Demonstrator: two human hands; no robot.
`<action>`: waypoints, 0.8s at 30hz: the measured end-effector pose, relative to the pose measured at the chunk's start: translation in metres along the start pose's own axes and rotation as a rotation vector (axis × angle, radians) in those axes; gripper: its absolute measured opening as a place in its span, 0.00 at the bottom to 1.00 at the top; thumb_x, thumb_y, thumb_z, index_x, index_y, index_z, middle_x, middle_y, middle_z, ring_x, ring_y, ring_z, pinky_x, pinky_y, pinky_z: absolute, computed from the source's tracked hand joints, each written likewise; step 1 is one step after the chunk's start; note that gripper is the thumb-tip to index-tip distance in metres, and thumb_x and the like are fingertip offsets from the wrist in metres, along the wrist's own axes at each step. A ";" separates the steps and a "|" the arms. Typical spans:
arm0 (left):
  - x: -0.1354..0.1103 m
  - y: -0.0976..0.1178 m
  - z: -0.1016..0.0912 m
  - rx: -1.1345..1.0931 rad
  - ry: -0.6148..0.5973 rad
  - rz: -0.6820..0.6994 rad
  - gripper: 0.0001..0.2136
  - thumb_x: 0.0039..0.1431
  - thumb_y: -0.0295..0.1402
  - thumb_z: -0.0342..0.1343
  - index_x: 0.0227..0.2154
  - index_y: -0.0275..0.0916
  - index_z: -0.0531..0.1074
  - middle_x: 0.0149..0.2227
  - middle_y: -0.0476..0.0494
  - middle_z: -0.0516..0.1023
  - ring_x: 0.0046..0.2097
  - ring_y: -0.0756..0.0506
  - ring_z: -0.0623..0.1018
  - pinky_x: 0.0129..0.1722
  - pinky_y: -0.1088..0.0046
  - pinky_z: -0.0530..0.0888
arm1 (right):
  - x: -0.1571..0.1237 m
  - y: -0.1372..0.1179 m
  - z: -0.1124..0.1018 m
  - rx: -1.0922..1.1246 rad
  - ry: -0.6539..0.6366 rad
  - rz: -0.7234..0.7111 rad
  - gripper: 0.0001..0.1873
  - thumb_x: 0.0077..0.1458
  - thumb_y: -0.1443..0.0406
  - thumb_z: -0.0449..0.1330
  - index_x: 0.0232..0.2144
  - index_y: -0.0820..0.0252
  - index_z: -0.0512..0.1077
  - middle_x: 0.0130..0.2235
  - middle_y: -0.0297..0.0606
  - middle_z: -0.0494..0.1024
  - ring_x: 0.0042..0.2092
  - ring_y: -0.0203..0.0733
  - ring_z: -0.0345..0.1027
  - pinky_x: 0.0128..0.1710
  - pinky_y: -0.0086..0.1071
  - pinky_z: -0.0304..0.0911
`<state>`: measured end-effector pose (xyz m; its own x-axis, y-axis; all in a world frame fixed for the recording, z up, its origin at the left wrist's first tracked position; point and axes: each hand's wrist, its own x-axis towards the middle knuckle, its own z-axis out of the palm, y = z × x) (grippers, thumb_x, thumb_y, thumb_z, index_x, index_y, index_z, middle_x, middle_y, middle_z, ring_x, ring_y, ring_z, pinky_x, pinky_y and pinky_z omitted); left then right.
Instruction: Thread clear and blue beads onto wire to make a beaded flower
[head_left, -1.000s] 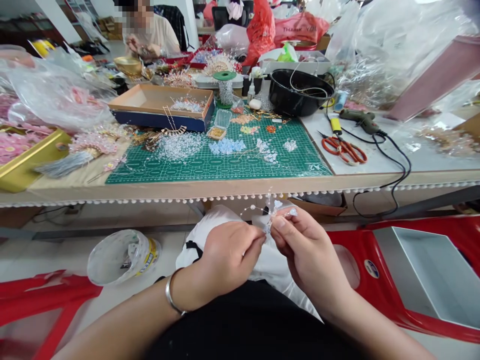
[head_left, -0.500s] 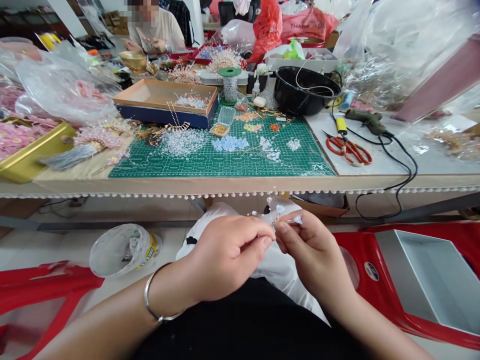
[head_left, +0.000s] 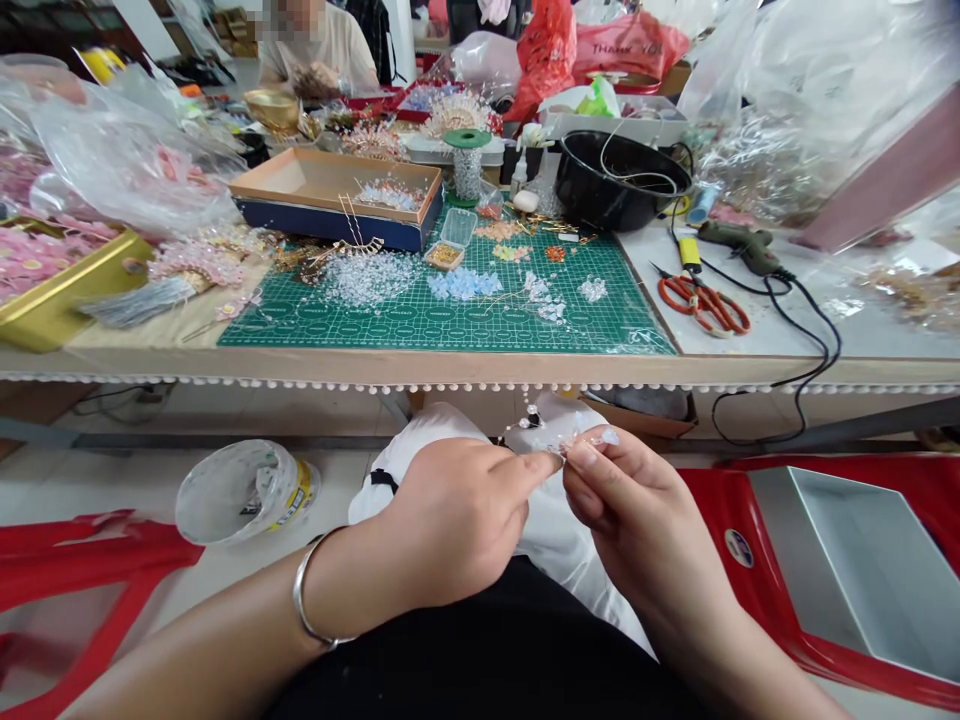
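Above my lap, my right hand (head_left: 637,495) pinches a small beaded flower sprig (head_left: 574,440) between thumb and fingertips. The sprig carries pale blue petals and clear beads, and thin strands with white beads stick out toward the table. My left hand (head_left: 465,510), with a silver bangle at the wrist, meets it from the other side. Its index finger reaches out to the sprig's base while the other fingers curl under; the thumb is mostly hidden. Pale blue petals (head_left: 463,285) and a heap of clear beads (head_left: 371,285) lie on the green cutting mat (head_left: 300,330).
The table edge (head_left: 450,368) with pompom trim runs beyond my hands. Red-handled pliers (head_left: 705,303), a glue gun (head_left: 739,245), a black basin (head_left: 622,185) and a cardboard box (head_left: 330,190) stand on top. A bucket (head_left: 225,495) and red stools (head_left: 112,570) flank me. A person (head_left: 322,60) sits opposite.
My left index finger has straightened along the sprig from a bent pinch. The sprig has tipped lower and the right hand shifted slightly right. The camera view moved a little.
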<state>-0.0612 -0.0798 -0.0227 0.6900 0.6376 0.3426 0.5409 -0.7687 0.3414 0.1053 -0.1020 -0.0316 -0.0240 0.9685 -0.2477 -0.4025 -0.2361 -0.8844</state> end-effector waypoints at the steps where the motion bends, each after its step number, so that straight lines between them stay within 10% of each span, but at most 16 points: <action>1: -0.001 -0.001 0.001 -0.002 0.024 -0.012 0.15 0.59 0.24 0.44 0.47 0.33 0.70 0.23 0.48 0.74 0.24 0.47 0.72 0.22 0.70 0.62 | -0.001 0.000 0.000 0.020 -0.002 0.008 0.10 0.55 0.64 0.62 0.24 0.59 0.67 0.17 0.25 0.57 0.21 0.29 0.44 0.20 0.28 0.38; 13: 0.001 -0.014 0.014 -0.897 -0.013 -0.548 0.20 0.61 0.44 0.49 0.19 0.36 0.63 0.20 0.53 0.59 0.25 0.53 0.60 0.24 0.77 0.58 | -0.008 0.008 0.001 0.179 -0.203 0.174 0.10 0.54 0.61 0.62 0.25 0.58 0.67 0.15 0.24 0.56 0.18 0.27 0.41 0.19 0.26 0.37; 24: 0.003 -0.014 0.014 -1.395 -0.228 -0.548 0.19 0.60 0.45 0.49 0.25 0.34 0.72 0.24 0.50 0.65 0.29 0.50 0.64 0.33 0.74 0.62 | -0.015 0.014 -0.006 -0.420 -0.094 -0.238 0.05 0.61 0.65 0.56 0.31 0.55 0.65 0.21 0.26 0.67 0.23 0.30 0.58 0.23 0.24 0.54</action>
<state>-0.0603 -0.0679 -0.0388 0.6888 0.6990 -0.1923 -0.0369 0.2987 0.9536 0.1056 -0.1204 -0.0422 -0.0661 0.9978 -0.0002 -0.0037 -0.0005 -1.0000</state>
